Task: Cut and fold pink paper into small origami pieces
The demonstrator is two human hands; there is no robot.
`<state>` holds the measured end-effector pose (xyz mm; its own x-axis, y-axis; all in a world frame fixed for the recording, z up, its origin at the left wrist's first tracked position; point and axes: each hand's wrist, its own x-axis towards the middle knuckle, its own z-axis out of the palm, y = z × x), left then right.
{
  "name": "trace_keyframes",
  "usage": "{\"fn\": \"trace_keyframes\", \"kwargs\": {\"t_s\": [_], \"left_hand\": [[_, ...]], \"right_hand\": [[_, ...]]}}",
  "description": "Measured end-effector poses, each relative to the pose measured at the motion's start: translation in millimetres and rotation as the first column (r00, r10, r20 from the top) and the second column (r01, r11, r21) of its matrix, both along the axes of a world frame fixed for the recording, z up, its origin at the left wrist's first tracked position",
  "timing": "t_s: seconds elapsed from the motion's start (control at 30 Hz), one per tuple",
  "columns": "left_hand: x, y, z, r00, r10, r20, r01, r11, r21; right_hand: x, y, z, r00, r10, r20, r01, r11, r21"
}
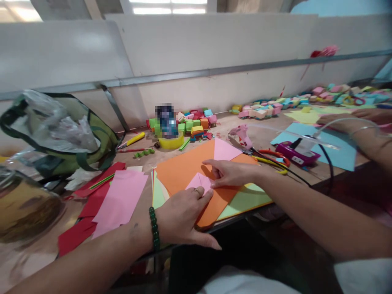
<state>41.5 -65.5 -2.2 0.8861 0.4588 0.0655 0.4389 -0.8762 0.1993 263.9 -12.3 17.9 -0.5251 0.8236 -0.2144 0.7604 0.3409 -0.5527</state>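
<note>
A small folded pink paper (pixel 198 180) with visible creases lies on a large orange sheet (pixel 176 169) at the table's front edge. My left hand (pixel 182 212) rests on its near side, fingertips pressing it down and thumb spread away. From the right, my right hand (pixel 231 173) is closed at its right edge, thumb and bent fingers against the paper while the index finger points left. My fingers cover part of the folded paper. Beneath the orange sheet are light green sheets (pixel 249 200), and a pink sheet corner (pixel 225 150) shows behind.
Pink strips (pixel 121 200) and red paper (pixel 76 234) lie left, near a glass jar (pixel 27 208) and green bag (pixel 101 141). Behind are a yellow tape roll (pixel 171 141), paper blocks (pixel 200 123) and a pink glue gun (pixel 241 136). Scissors (pixel 272 161), a purple power strip (pixel 297 154) and another person's hands (pixel 343 120) are right.
</note>
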Motion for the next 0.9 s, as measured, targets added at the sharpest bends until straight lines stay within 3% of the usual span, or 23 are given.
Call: {"fn": "trace_keyframes", "kwargs": {"t_s": [0.37,0.57,0.77,0.9], "left_hand": [[-8,-38,16.9,0.991,0.096,-0.096,-0.092,0.995,0.043],[-9,-50,13.6,0.973,0.209,-0.099,-0.209,0.978,0.008],[-16,-66,8.2,0.958,0.267,-0.102,-0.271,0.962,-0.031],[-16,-69,14.2,0.948,0.303,-0.099,-0.311,0.947,-0.081]], "right_hand": [[-5,-8,3.9,0.998,0.001,0.064,-0.004,0.999,0.04],[-8,-7,-0.8,0.997,-0.05,0.058,0.047,0.998,0.048],[2,0,-2.2,1.0,-0.003,0.01,0.003,1.0,0.024],[1,5,4.6,0.998,0.039,0.056,-0.041,0.998,0.041]]}}
